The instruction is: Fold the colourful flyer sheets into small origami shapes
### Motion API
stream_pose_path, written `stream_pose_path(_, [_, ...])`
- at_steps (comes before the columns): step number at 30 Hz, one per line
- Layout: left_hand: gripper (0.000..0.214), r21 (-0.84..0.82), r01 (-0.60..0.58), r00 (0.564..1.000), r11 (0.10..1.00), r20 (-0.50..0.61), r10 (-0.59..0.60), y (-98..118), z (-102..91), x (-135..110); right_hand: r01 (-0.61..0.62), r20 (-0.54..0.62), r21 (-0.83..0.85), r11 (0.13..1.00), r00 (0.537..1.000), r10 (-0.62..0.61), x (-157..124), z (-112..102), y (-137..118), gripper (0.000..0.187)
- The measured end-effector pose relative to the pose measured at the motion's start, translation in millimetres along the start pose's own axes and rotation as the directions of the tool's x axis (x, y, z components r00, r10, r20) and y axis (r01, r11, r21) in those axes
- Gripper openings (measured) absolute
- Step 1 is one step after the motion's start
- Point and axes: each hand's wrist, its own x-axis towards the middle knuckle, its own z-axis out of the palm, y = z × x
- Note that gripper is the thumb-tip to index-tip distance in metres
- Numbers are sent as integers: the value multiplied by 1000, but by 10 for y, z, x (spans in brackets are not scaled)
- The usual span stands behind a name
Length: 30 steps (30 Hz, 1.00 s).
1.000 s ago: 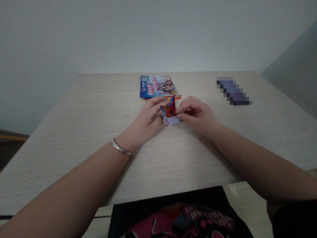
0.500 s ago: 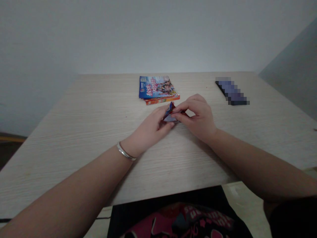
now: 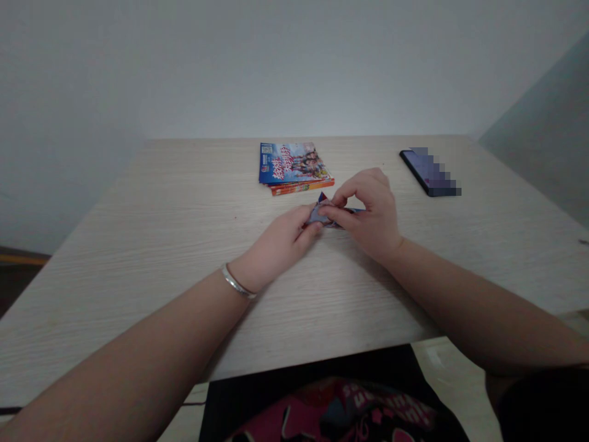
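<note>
A small folded piece of printed paper [image 3: 323,212], red, blue and white, lies low on the pale wooden table [image 3: 161,209]. My left hand [image 3: 280,242], with a silver bangle on its wrist, presses its fingertips on the paper's left side. My right hand [image 3: 368,212] pinches the paper's right part between thumb and forefinger, the other fingers curled. Most of the paper is hidden under my fingers.
A thin stack of colourful printed sheets [image 3: 292,166] lies just behind my hands. A dark phone [image 3: 430,173] rests at the back right. The table's front edge runs close to my lap, and a plain wall stands behind the table.
The paper stood upright as a peaked shape a second ago; now it is pressed down nearly flat. My right hand has moved over it and my left hand has shifted slightly toward me.
</note>
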Motion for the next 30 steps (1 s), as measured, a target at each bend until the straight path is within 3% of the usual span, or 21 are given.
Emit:
stream_pose_path(5, [24,11,4,1000,1000,29,-5,18,-19,4,97,1,37,995,995,-97,23,2,9,26])
stream_pose_path(9, [29,22,-31,999,999,-7,31,-36,-32,4,-50,10,-9,999,999,50,-13,25,61,26])
stream_pose_path(12, [28,-42,91,995,995,-37,-92,-69,-37,5,-37,38,-127,991,998,42,-42,6,70,48])
stream_pose_path(15, [24,-184,214,970,959,-77,-231,-69,-47,17,44,57,-248,968,998,-31,-67,-33,48,47])
stream_pose_path(17, [27,-270,268,947,925,-103,-305,-69,-58,28,31,100,-288,957,995,-2,-87,-47,47,44])
stream_pose_path(21, [28,-313,324,924,893,-96,-369,-99,-84,33,-184,250,-166,969,943,222,-136,-7,135,46])
stream_pose_path(25, [39,-270,408,895,872,-73,-441,-123,-82,1,-482,358,15,876,821,445,-176,91,252,44])
stream_pose_path(28, [65,-298,429,877,853,-89,-472,-135,-64,-30,-602,394,111,790,757,521,-189,144,288,41])
stream_pose_path(30, [68,-317,412,884,854,-87,-459,-155,-54,-44,-638,404,180,749,742,534,-195,158,297,40])
